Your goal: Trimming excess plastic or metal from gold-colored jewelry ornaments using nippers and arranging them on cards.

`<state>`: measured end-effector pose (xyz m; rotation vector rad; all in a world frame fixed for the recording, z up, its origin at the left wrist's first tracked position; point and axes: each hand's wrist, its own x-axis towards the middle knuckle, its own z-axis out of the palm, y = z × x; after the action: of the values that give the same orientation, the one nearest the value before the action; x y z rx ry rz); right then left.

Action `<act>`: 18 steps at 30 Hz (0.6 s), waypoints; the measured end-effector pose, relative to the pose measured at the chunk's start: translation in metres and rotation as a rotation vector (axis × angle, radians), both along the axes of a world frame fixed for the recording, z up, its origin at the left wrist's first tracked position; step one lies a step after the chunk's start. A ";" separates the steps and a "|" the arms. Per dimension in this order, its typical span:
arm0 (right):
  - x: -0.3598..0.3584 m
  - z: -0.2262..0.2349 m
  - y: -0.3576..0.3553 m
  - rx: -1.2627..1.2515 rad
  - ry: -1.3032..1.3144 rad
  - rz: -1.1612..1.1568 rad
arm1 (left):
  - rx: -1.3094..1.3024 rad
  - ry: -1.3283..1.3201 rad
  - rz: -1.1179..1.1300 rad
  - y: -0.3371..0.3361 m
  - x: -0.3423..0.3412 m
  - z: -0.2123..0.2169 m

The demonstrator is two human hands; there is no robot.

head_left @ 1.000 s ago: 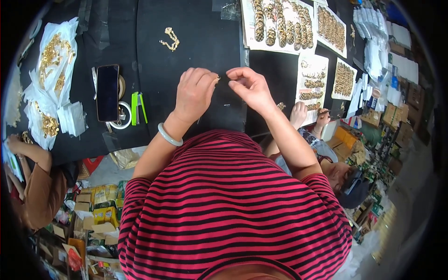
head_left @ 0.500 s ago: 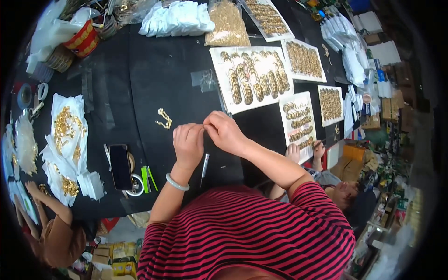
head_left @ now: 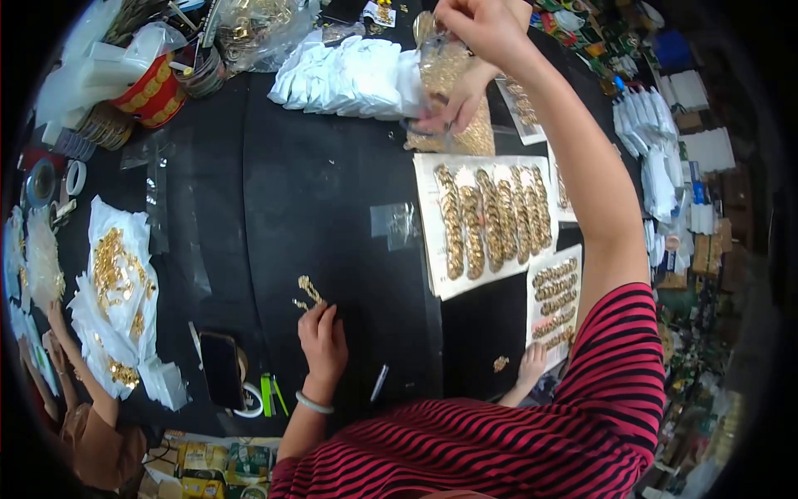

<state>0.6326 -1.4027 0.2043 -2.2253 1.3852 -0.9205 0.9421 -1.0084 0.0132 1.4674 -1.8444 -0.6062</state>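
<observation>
My left hand (head_left: 322,343), with a pale bangle on its wrist, rests low on the black table. Its fingers are slightly bent and apart, the tips beside the lower end of a short gold chain (head_left: 310,289). My right hand (head_left: 482,29) reaches far forward above a clear bag of small gold pieces (head_left: 474,129). Its fingers are pinched together; what they hold, if anything, I cannot make out. Just below it, another person's hand (head_left: 465,96) lies over the bag, near a dark looped object (head_left: 424,126). A silver pen (head_left: 379,382) lies right of my left hand.
White sheets with rows of gold pieces (head_left: 424,216) lie at the right, where a co-worker's hand (head_left: 530,366) touches one. White packets (head_left: 349,75) line the back. At the left are gold pieces on white wrapping (head_left: 108,216), a phone (head_left: 219,370) and a green stapler-like tool (head_left: 268,395).
My hands, earlier pinched together over the table, have parted. The right has swung far forward to the bag; the left has come down beside the gold chain. The view has shifted; another hand now shows at the bag.
</observation>
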 end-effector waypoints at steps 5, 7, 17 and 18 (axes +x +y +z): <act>0.000 -0.067 -0.087 0.137 0.036 -0.115 | 0.102 -0.113 0.050 0.007 0.003 -0.006; -0.001 -0.098 -0.109 0.336 0.009 -0.234 | 0.123 -0.116 0.046 0.011 0.005 -0.007; 0.027 -0.052 -0.042 -0.487 0.444 0.148 | -0.069 -0.116 0.075 -0.032 0.013 0.026; 0.045 -0.028 0.000 -0.451 0.485 0.154 | -0.137 -0.050 0.068 -0.056 0.014 0.046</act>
<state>0.6771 -1.4025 0.1760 -3.0047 1.2514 -0.7195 0.9565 -1.0648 0.0593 1.4590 -1.8279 -0.4052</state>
